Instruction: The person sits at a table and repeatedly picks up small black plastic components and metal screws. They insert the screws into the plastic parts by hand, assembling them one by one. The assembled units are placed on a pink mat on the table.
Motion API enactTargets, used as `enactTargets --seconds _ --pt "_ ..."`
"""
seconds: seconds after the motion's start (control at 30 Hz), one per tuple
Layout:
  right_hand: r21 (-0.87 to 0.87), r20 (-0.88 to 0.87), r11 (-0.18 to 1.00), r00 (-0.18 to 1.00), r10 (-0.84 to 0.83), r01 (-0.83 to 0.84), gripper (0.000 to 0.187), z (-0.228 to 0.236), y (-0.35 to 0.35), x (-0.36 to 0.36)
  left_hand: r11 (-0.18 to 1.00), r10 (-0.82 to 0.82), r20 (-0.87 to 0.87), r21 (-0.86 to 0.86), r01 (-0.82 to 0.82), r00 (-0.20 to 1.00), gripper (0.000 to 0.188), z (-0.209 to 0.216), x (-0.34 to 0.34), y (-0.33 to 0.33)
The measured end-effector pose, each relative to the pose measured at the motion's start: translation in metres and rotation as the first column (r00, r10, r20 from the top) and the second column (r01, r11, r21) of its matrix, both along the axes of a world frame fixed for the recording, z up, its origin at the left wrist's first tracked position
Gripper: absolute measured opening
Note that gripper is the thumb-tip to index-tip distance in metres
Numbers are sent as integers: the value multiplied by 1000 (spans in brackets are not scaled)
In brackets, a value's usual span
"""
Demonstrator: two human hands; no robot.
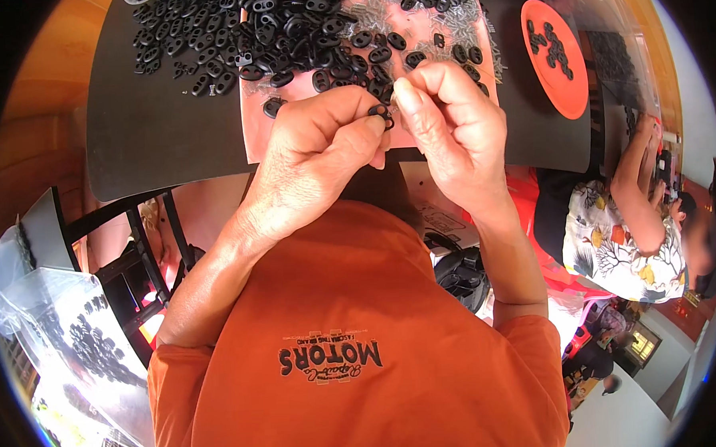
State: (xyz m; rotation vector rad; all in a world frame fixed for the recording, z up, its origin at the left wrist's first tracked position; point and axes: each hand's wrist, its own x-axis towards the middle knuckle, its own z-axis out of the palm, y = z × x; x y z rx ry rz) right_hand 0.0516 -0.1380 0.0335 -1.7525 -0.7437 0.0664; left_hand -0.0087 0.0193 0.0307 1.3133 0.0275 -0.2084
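Note:
Over the near edge of the table my two hands are close together. My left hand [311, 146] is closed, its thumb and forefinger pinching a black two-hole cord lock piece [380, 111]. To the right of that piece, my right hand [457, 123] is closed in a pinch; whatever its fingertips may hold is too small or hidden to make out. Just beyond both hands a heap of black oval cord locks [293, 22] spreads over a pink sheet [262, 128]. Small clear-looking springs [461, 27] lie scattered among them.
An orange oval plate [556, 95] with several black pieces lies on the right of the dark table [162, 136]. A person in a patterned top [622, 244] sits at the right. Clear bags with black parts [91, 331] are at the lower left, near a black metal frame [132, 257].

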Motion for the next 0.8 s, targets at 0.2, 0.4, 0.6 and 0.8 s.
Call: enactTargets --seconds 0.2,0.4,0.6,0.8 --pt "-82 120 996 992 46 -36 10 -2 1 9 999 37 -36 -11 -37 999 17 0 3 3" --pt "-195 233 981 971 50 -4 8 2 4 36 996 86 -25 9 -86 996 16 -2 11 8" --pt "-340 309 940 948 74 37 4 -4 5 79 994 65 23 90 -67 998 17 -13 15 10" --pt "-474 355 875 931 87 99 7 -3 3 103 995 60 9 78 -61 998 18 -16 15 10"
